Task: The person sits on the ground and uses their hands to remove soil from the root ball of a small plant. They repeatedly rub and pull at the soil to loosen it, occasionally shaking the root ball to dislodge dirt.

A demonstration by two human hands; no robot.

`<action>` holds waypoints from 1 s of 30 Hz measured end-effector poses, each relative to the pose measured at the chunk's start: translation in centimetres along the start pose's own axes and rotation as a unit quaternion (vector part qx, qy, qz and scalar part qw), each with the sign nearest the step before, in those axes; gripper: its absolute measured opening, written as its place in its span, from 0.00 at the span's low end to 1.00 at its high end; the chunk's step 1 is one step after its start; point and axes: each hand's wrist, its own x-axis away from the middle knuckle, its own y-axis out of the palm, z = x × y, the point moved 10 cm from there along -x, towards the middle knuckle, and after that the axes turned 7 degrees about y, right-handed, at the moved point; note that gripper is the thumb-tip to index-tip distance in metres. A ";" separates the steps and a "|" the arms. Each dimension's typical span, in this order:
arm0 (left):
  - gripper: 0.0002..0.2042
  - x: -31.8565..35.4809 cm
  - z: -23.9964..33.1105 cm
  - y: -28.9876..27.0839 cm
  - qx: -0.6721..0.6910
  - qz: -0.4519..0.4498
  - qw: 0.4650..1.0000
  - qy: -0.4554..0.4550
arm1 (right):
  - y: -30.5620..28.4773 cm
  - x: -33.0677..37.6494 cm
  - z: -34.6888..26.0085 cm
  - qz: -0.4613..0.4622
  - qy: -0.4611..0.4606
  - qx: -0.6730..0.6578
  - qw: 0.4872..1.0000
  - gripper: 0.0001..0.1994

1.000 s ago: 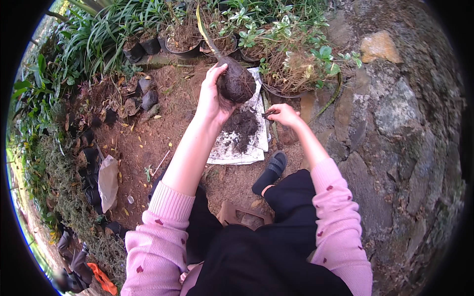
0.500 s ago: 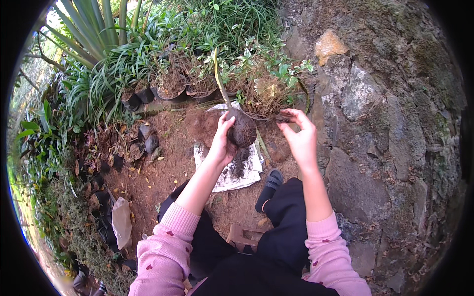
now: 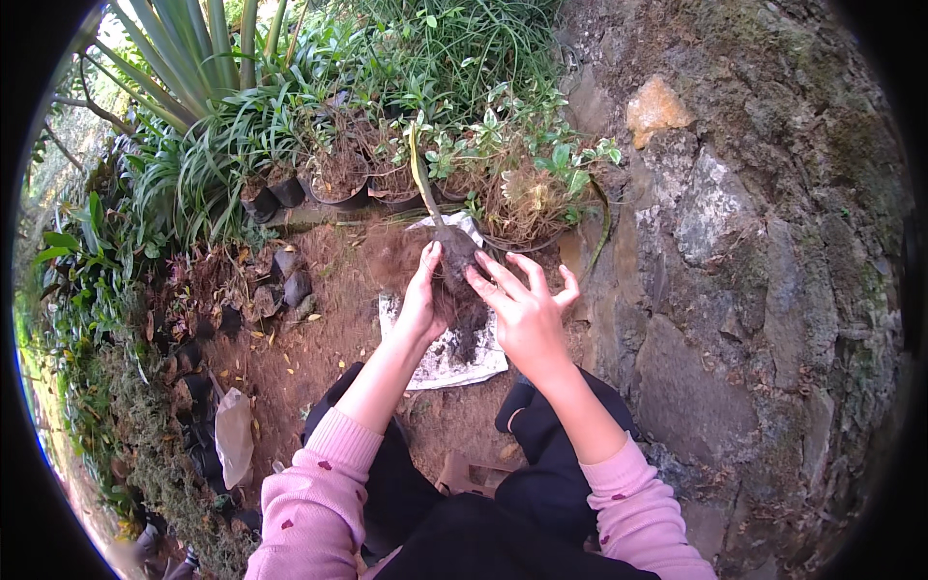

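Observation:
My left hand (image 3: 422, 302) grips a dark clump of soil and roots (image 3: 458, 259) with a thin green stem (image 3: 421, 184) rising from it. It is held above a white sheet (image 3: 437, 358) spread on the red earth, with loose soil piled on the sheet. My right hand (image 3: 525, 311) has its fingers spread and its fingertips touch the right side of the clump. Both arms wear pink sleeves.
A rough stone wall (image 3: 735, 251) fills the right side. Several potted plants in dark pots (image 3: 338, 184) line the back, with long-leaved greenery at the left. Empty black nursery bags (image 3: 280, 280) and a pale plastic bag (image 3: 233, 435) lie on the ground at the left.
The left hand lowered the root clump toward me. The right hand came up from the sheet, fingers opening, and now touches the clump. The view swung right, toward the wall.

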 end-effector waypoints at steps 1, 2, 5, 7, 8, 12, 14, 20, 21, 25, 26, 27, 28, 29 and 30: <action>0.13 -0.1 0.2 -0.7 0.003 0.006 1.000 0.000 | 0.5 0.1 -0.4 -0.024 0.004 -0.005 1.000 0.24; 0.13 0.0 0.2 -1.2 0.006 0.011 1.000 0.000 | 0.6 0.2 -0.8 -0.029 -0.002 -0.012 1.000 0.24; 0.22 0.9 0.5 0.7 -0.001 -0.018 1.000 -0.009 | 1.0 -0.1 -0.8 -0.051 -0.016 -0.055 0.997 0.26; 0.27 1.3 1.0 0.9 -0.011 -0.028 1.000 0.000 | 0.1 -0.4 -0.2 -0.044 -0.015 -0.142 0.989 0.24; 0.27 1.2 1.0 0.9 -0.011 -0.048 0.999 0.010 | -0.3 -0.6 0.1 -0.041 -0.015 -0.185 0.982 0.23; 0.27 1.7 2.3 2.9 -0.023 -0.128 0.990 0.056 | -1.2 -0.3 0.1 0.022 0.016 -0.080 0.996 0.25; 0.25 1.2 3.2 2.5 -0.091 -0.126 0.984 0.089 | -1.4 -0.3 -0.1 0.022 0.014 -0.100 0.995 0.26; 0.27 1.6 3.6 3.8 -0.084 -0.092 0.990 0.071 | -1.2 -0.5 0.7 0.028 0.034 -0.114 0.993 0.28; 0.28 1.6 3.9 3.8 -0.093 -0.093 0.988 0.076 | -1.6 -0.7 0.7 0.039 0.048 -0.125 0.990 0.28; 0.34 1.5 4.0 3.3 -0.141 -0.093 0.982 0.088 | -1.4 -1.1 0.2 0.025 0.034 -0.092 0.995 0.30; 0.35 1.4 4.1 3.5 -0.162 -0.101 0.977 0.095 | -1.2 -1.1 0.3 0.022 0.031 -0.081 0.996 0.30; 0.35 1.3 4.0 3.8 -0.184 -0.109 0.972 0.100 | -1.5 -1.2 1.2 0.023 0.061 -0.116 0.991 0.30; 0.36 1.3 4.0 4.1 -0.206 -0.117 0.966 0.105 | -1.1 -1.2 1.1 0.010 0.056 -0.107 0.993 0.30; 0.38 1.6 3.8 4.1 -0.213 -0.109 0.966 0.095 | -0.7 -1.1 0.9 -0.003 0.051 -0.098 0.994 0.30; 0.39 1.6 3.9 4.0 -0.214 -0.114 0.965 0.101 | -0.3 -1.0 0.6 -0.016 0.045 -0.089 0.995 0.29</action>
